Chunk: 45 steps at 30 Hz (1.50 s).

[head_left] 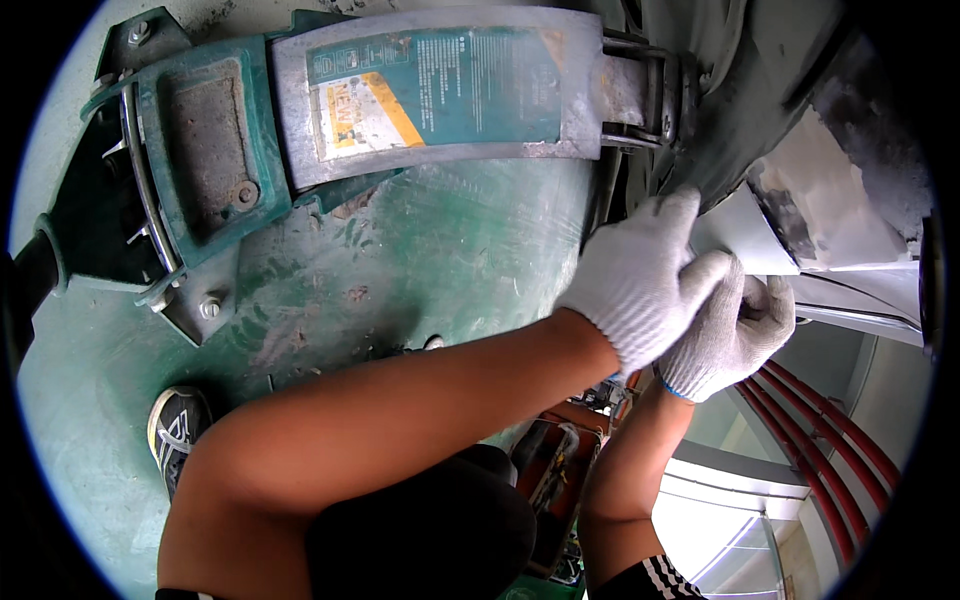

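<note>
A: In the head view, where are the hands?

B: Close together on the right. The left hand (642, 280), in a white knitted glove, has its fingers folded in, thumb overlapping the other glove. The right hand (728, 335), gloved alike, has its fingers bent up at the lower edge of a smooth, pointed white panel (742, 238).

A: Holding anything?

B: I can't tell for either. Both are curled narrow rather than spread, but the gloves hide whatever may lie between the fingers.

A: And the panel itself?

B: Just above the right hand, near the left one's fingertips, beside a pale, flat surface smudged grey and black (820, 190).

A: How far along, would you say?

B: Under way, I'd judge, with both hands at the panel's edge. The smudged surface looks unfinished to me. Whether the panel is fixed, and how much is left, I can't make out.

A: Other equipment?

B: A green-painted steel frame (262, 130) with a curved grey metal plate (440, 88), upper left; neither hand touches it.
</note>
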{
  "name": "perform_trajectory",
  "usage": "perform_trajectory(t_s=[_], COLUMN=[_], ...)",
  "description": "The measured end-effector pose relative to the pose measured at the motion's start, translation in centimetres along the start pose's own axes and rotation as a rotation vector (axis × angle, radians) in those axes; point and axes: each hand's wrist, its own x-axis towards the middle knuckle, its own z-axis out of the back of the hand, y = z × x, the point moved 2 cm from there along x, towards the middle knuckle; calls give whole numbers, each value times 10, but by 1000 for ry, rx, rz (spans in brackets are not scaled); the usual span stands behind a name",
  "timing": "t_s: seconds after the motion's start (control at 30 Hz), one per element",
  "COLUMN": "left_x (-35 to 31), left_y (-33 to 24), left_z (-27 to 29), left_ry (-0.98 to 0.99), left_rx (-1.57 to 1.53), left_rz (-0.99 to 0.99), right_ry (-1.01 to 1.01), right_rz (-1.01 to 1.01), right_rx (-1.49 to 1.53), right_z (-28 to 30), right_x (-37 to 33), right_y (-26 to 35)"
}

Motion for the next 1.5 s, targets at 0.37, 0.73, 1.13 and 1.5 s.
perform_trajectory(t_s=[0.37, 0.73, 1.13, 1.5], left_x=[-93, -266, -264, -79], left_y=[78, 98, 96, 4], left_z=[137, 278, 278, 119], left_ry=[59, -13, 130, 284], left_rx=[95, 276, 356, 32], left_rz=[632, 985, 931, 532], right_ry=[44, 148, 52, 1], right_rz=[46, 121, 50, 37], right_rx=[-54, 34, 86, 124], right_z=[5, 11, 11, 8], right_x=[13, 14, 7, 6], right_y=[0, 1, -7, -12])
